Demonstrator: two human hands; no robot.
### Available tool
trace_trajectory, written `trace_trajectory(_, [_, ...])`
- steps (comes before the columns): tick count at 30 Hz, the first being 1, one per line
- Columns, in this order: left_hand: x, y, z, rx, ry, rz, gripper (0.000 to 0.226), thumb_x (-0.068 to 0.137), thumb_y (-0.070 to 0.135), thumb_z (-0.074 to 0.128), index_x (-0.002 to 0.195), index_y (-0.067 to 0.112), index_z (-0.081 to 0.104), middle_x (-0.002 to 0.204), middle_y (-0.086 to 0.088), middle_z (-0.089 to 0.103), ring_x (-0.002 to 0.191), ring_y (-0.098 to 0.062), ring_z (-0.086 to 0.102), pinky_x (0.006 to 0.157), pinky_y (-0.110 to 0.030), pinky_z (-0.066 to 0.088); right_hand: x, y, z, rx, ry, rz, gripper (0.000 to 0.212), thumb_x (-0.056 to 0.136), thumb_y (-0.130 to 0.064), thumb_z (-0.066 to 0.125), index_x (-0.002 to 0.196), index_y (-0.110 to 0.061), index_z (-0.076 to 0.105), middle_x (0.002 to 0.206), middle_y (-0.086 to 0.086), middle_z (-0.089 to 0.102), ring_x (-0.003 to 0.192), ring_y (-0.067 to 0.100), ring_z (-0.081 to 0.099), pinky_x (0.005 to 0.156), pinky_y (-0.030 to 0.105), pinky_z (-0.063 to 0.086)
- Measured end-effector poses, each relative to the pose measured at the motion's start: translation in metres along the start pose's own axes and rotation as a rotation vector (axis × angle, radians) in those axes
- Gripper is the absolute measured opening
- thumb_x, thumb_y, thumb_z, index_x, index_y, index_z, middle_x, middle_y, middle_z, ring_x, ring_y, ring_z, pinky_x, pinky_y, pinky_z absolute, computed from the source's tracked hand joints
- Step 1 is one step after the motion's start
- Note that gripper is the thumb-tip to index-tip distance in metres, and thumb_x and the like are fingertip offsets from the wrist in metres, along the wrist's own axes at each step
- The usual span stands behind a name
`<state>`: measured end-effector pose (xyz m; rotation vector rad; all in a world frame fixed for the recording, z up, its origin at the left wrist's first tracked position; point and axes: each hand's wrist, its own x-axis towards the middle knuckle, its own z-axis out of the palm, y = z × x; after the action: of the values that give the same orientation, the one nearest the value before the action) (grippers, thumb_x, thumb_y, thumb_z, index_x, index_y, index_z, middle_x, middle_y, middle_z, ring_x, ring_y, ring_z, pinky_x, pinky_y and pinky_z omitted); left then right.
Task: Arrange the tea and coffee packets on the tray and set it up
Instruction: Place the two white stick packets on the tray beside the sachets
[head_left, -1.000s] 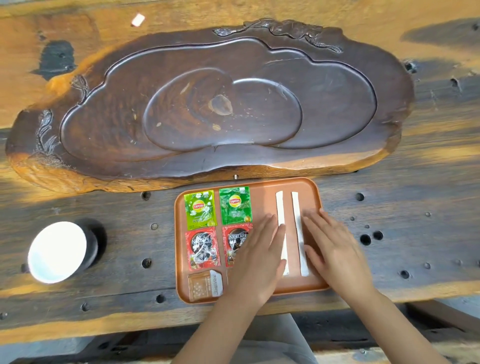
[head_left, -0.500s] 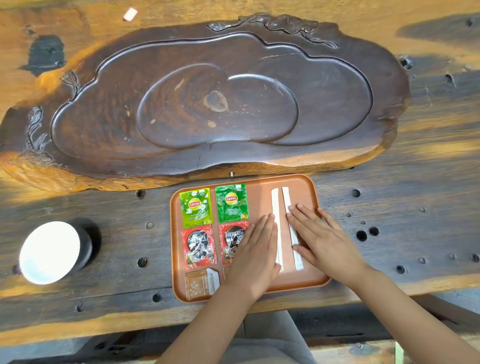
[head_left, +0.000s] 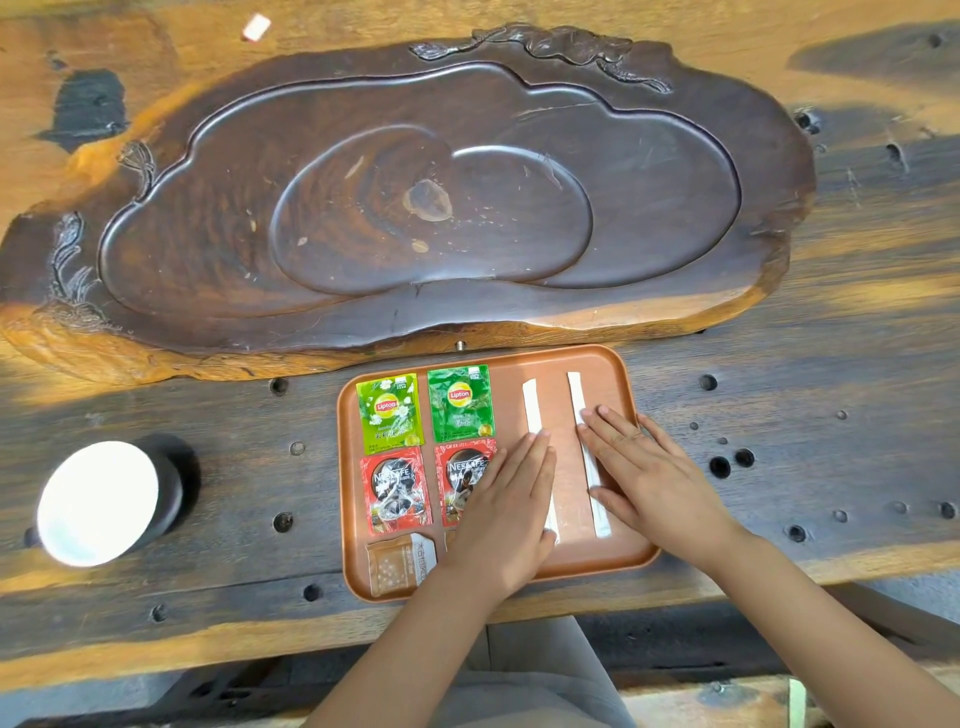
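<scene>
My left hand (head_left: 506, 506) lies flat, fingers together, on the tray (head_left: 613, 364), gripping nothing; it covers part of the right coffee packet (head_left: 460, 470) and touches the left white stick (head_left: 535, 415). My right hand (head_left: 657, 475) is flat too, fingers slightly spread, fingertips pressing the right stick (head_left: 582, 415). The two sticks lie apart, roughly parallel. Nearest me on the tray sits a brown sachet (head_left: 400, 564). Beyond it is a second red coffee packet (head_left: 395, 488), then two green tea packets (head_left: 389, 413) (head_left: 460, 402) side by side. Left of the tray stands a white cup (head_left: 96, 501). Farther off rests the carved tea board (head_left: 415, 197) on the table (head_left: 831, 395).
</scene>
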<state>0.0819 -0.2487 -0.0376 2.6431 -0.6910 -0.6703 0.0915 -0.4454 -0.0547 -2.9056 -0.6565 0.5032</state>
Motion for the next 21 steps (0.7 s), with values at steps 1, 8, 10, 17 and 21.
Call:
trace_trajectory(1, [0.000,0.000,0.001,-0.003,-0.002,-0.005,0.074,0.091,0.025,0.044,0.146,0.011,-0.003,0.156,-0.005,-0.010,0.140,-0.016,-0.015,0.105,-0.032,-0.022,0.000,0.000,0.000,-0.001,0.002,-0.001,0.060,0.088,-0.042,0.037,0.138,-0.010,0.043,0.147,0.006,0.039,0.137,0.018,0.031,0.114,0.033,0.007])
trace_trajectory(8, [0.000,0.000,0.002,0.009,-0.012,-0.002,0.074,0.090,0.027,0.044,0.146,0.013,-0.002,0.156,-0.004,-0.009,0.138,-0.012,-0.019,0.101,-0.030,-0.026,0.000,0.000,0.001,-0.002,0.042,-0.022,0.058,0.088,-0.041,0.046,0.138,-0.010,0.044,0.146,0.006,0.041,0.137,0.019,0.030,0.114,0.035,0.011])
trace_trajectory(10, [0.000,-0.001,0.000,0.004,-0.003,0.005,0.074,0.089,0.029,0.045,0.146,0.013,0.001,0.156,-0.004,-0.006,0.138,-0.012,-0.018,0.104,-0.032,-0.023,-0.001,-0.001,0.000,0.005,0.057,-0.023,0.058,0.088,-0.043,0.044,0.138,-0.012,0.044,0.146,0.005,0.041,0.138,0.018,0.029,0.112,0.038,0.013])
trace_trajectory(17, [-0.015,-0.008,-0.024,-0.045,0.243,-0.037,0.050,0.082,0.031,0.043,0.128,0.013,0.048,0.137,-0.006,0.049,0.128,-0.021,0.040,0.113,-0.040,0.013,-0.002,-0.018,-0.029,0.116,0.235,0.012,0.046,0.087,-0.040,0.042,0.121,-0.015,0.061,0.116,0.004,0.064,0.112,0.022,0.055,0.098,0.036,0.035])
trace_trajectory(21, [-0.029,-0.022,-0.053,-0.038,0.374,-0.164,0.035,0.078,0.023,0.058,0.111,0.013,0.059,0.106,-0.004,0.066,0.099,-0.023,0.058,0.096,-0.036,0.035,0.008,-0.037,-0.057,0.101,0.265,0.080,0.034,0.080,-0.036,0.047,0.095,-0.014,0.068,0.085,0.003,0.068,0.081,0.026,0.065,0.077,0.035,0.047])
